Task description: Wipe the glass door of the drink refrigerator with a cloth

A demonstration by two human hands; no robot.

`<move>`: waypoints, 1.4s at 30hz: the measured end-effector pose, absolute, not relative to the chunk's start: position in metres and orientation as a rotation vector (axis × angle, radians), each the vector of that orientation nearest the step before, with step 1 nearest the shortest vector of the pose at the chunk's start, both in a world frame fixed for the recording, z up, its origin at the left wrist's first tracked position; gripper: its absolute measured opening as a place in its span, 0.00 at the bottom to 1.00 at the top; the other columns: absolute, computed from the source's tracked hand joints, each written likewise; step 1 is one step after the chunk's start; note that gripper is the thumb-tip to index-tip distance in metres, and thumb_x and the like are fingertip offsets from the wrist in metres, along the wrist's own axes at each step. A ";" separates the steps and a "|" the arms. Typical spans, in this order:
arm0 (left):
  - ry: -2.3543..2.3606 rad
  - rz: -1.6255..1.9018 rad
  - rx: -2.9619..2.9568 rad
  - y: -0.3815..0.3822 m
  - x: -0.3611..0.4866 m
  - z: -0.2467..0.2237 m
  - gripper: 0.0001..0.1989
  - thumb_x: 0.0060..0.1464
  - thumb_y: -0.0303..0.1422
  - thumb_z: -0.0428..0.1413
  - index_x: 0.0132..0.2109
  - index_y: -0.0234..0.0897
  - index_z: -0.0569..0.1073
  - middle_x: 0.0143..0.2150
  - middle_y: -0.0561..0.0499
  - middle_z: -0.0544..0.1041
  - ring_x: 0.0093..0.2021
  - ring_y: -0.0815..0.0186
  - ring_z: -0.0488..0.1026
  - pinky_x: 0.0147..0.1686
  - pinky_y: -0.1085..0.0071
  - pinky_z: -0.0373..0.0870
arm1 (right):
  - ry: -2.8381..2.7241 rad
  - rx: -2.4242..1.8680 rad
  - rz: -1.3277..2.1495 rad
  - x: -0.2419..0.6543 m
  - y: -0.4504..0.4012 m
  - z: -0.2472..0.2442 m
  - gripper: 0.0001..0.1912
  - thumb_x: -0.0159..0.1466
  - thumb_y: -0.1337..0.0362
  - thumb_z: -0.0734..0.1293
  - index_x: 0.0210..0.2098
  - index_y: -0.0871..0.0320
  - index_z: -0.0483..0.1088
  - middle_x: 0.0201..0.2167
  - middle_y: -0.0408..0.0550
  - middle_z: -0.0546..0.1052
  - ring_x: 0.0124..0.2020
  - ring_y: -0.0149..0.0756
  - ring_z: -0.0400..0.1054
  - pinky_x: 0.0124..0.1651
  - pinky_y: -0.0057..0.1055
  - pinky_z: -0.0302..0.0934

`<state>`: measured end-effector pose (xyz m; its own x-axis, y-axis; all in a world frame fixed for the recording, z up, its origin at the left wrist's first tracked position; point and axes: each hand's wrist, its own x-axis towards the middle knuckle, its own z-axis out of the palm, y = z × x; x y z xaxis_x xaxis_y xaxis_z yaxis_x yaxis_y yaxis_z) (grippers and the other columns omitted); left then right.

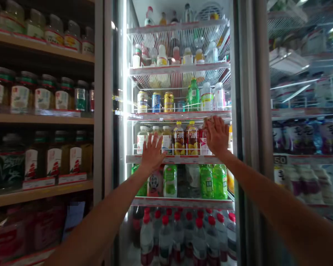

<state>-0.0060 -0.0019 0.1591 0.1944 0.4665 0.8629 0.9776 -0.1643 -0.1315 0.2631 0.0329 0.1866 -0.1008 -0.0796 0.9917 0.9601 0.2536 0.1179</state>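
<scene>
Ahead stands an upright drinks fridge with a glass door (180, 188); faint reflections show on the glass. My left hand (152, 153) is raised with its fingers spread, palm toward the glass, in front of the shelf of tea bottles; it holds nothing. To the right, my right hand (218, 136) is pressed over a crumpled brownish cloth (209, 121) against the glass, at the height of a shelf edge. Most of the cloth is hidden beneath the fingers. Behind the glass between my hands are yellow-capped bottles (185, 138).
Cans (157, 102) and green bottles (193, 95) stand on the shelf above, red-capped water bottles (177, 236) at the bottom. Wooden shelves with jars (43, 94) are on the left. Another drinks fridge (308, 136) is on the right, blurred.
</scene>
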 end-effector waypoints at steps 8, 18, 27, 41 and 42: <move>-1.368 -0.891 -1.730 -0.002 -0.006 0.158 0.34 0.56 0.43 0.48 0.65 0.35 0.49 0.68 0.43 0.42 0.67 0.53 0.35 0.63 0.50 0.40 | -1.981 -0.648 -1.314 0.252 0.019 0.137 0.20 0.64 0.65 0.58 0.55 0.49 0.63 0.62 0.43 0.60 0.65 0.40 0.43 0.65 0.48 0.39; -1.378 -0.945 -1.715 0.003 -0.003 0.153 0.34 0.56 0.43 0.48 0.65 0.34 0.48 0.68 0.42 0.41 0.67 0.53 0.35 0.63 0.49 0.40 | -1.564 -0.846 -1.131 0.265 0.023 0.150 0.23 0.64 0.63 0.57 0.59 0.53 0.59 0.64 0.48 0.55 0.66 0.45 0.40 0.64 0.52 0.40; -1.401 -0.955 -1.709 0.002 -0.001 0.150 0.34 0.56 0.42 0.48 0.65 0.35 0.48 0.68 0.43 0.42 0.67 0.53 0.36 0.63 0.49 0.41 | -1.392 -0.915 -1.125 0.291 0.026 0.160 0.23 0.65 0.62 0.56 0.59 0.53 0.58 0.63 0.50 0.56 0.65 0.46 0.43 0.62 0.53 0.43; -1.405 -0.965 -1.691 0.001 0.002 0.148 0.33 0.57 0.42 0.47 0.65 0.37 0.48 0.68 0.44 0.42 0.67 0.53 0.36 0.62 0.48 0.42 | -1.533 -0.870 -1.191 0.284 0.020 0.137 0.21 0.65 0.63 0.56 0.57 0.54 0.61 0.62 0.51 0.59 0.65 0.44 0.44 0.62 0.51 0.43; -1.399 -0.971 -1.691 0.001 0.002 0.147 0.32 0.57 0.42 0.47 0.65 0.37 0.48 0.68 0.44 0.42 0.67 0.53 0.37 0.62 0.48 0.42 | -1.437 -0.914 -1.158 0.292 0.022 0.141 0.21 0.65 0.62 0.55 0.57 0.54 0.61 0.62 0.51 0.58 0.65 0.45 0.44 0.62 0.52 0.43</move>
